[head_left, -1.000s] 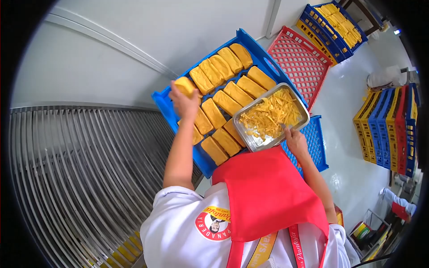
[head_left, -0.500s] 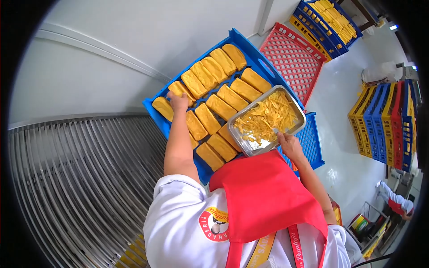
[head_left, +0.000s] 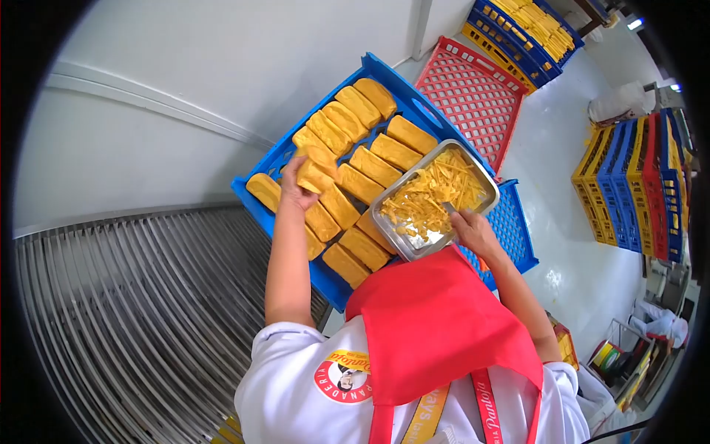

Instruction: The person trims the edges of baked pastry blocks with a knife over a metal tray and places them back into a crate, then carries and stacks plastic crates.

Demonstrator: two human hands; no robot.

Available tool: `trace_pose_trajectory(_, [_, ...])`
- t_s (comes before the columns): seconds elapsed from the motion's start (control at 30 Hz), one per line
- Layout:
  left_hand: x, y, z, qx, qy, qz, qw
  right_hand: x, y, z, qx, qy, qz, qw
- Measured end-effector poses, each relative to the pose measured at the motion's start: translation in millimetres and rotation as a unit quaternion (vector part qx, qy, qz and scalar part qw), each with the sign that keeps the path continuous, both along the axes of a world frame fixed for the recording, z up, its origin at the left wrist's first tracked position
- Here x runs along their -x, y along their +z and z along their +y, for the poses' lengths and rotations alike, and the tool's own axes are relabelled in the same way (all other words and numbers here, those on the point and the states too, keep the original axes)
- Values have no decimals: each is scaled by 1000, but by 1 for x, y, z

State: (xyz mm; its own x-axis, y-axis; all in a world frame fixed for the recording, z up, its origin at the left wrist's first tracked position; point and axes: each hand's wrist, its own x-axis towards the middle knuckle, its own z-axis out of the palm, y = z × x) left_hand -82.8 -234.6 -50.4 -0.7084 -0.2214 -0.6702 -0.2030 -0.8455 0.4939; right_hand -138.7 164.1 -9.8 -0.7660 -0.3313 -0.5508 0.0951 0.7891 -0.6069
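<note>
My left hand (head_left: 295, 189) grips a golden-yellow loaf (head_left: 316, 177) by its near end. It is raised and tilted above the blue crate (head_left: 370, 68), where several similar loaves (head_left: 355, 183) lie in rows. A rectangular metal pan (head_left: 491, 194) rests across the crate's right side, holding yellow crust trimmings (head_left: 421, 200) in strips and crumbs. Over the pan's near right edge, my right hand (head_left: 477, 231) is closed around a knife (head_left: 448, 207). Only a short grey piece of its blade shows; the handle is hidden in the fist.
A red crate (head_left: 473, 96) and another blue crate (head_left: 510, 229) lie beyond and beside mine. Stacked crates (head_left: 629, 185) stand at right, others holding yellow strips (head_left: 532, 26) at the top. Metal racks (head_left: 148, 311) and a wall (head_left: 170, 96) border the left; a person (head_left: 662, 325) is far right.
My left hand has lifted a loaf out of its row and tilted it, moving slightly toward me. My right hand stays at the pan with the knife.
</note>
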Motion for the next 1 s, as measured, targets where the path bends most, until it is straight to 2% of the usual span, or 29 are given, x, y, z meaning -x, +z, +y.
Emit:
trace_pose_trajectory(0.1, [11,31,42,-103,-230,56,966,6,31,-21,25,93,74,993])
trace_pose_trajectory(0.13, [16,38,63,-108,-248,41,962,9,45,-28,21,91,77,993])
trace_pose_trajectory(0.2, [25,35,99,-116,-270,30,955,14,73,-41,33,202,178,962])
trace_pose_trajectory(0.27, [31,21,119,-144,-366,34,919,20,89,-47,23,216,203,955])
trace_pose_trajectory(0.4, [31,56,147,-132,-420,-9,898,26,99,-45,9,250,238,939])
trace_pose_trajectory(0.67, [33,37,164,-153,-426,-29,891,20,84,-25,15,257,208,944])
trace_pose_trajectory(0.8, [33,57,170,-117,-403,-76,905,13,82,-21,-21,271,225,936])
trace_pose_trajectory(0.9, [33,49,171,-162,-385,-36,908,10,71,-16,5,263,236,936])
trace_pose_trajectory(1.0, [33,50,173,-159,-351,-29,922,7,64,-15,14,250,168,953])
